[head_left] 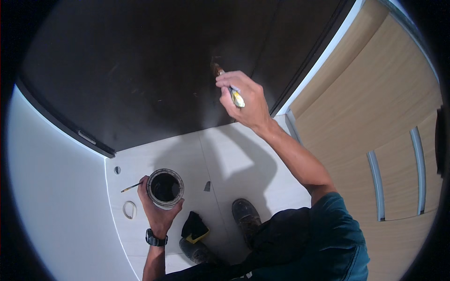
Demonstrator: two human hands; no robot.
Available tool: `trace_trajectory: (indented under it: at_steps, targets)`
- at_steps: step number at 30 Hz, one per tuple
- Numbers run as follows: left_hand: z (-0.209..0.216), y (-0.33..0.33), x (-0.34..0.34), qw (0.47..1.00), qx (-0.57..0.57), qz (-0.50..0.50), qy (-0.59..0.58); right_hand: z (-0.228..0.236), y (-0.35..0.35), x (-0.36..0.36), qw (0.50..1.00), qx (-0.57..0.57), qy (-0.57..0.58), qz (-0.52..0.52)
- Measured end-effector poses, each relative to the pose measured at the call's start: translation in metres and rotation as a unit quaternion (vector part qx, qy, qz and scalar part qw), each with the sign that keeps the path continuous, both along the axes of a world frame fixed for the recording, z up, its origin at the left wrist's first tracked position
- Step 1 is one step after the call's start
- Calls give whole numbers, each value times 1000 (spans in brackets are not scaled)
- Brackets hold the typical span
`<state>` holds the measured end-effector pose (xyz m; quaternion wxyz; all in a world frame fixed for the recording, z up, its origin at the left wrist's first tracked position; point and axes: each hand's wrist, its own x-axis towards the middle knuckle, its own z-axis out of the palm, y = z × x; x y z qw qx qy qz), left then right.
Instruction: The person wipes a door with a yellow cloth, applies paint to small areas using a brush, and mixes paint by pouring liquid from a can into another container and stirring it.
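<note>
My right hand [249,99] is closed around the handle of a paintbrush [238,99]. The brush's brown bristles meet the surface of a dark brown door [117,79], or hover just off it; I cannot tell which. Lower down on the left, my left hand [157,213] grips a round can [181,188] with black, dark-looking contents. A thin brush [131,187] sticks out to the left by that hand's fingers, pointing away from the can. Faint light scuffs show on the door near the bristles and further left.
On the pale tiled floor lie a white ring [130,210], a small grey piece [207,186], and a black-and-yellow item [195,227] beside my shoe [246,216]. A small round fitting [117,170] sits near the white wall [51,187]. Light wood cabinets [337,112] stand right.
</note>
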<state>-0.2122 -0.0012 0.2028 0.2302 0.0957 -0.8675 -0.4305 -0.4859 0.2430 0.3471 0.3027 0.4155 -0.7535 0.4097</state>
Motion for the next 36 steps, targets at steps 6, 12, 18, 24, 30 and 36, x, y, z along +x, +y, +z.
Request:
trace_trajectory:
  at_steps: [6, 12, 18, 24, 30, 36]
  targets:
    - [0, 0, -1, 1000, 11, -7, 4, 16, -5, -8, 997, -22, 75, -5]
    - [2, -1, 0, 1000, -11, -7, -2, -4, -2, -4, 996, -7, 93, 12]
    - [-2, -1, -1, 1000, 23, -13, 3, -13, -6, 10, 999, 40, -18, 4]
    - [1, -1, -2, 1000, -3, -15, 6, 20, -9, -6, 997, -11, 75, -4]
    - [3, -1, -2, 1000, -16, -17, -5, 9, -5, 6, 999, -12, 40, 12]
    - [-2, -2, -2, 1000, 13, -28, 1, 1, -10, 10, 999, 30, -15, -1]
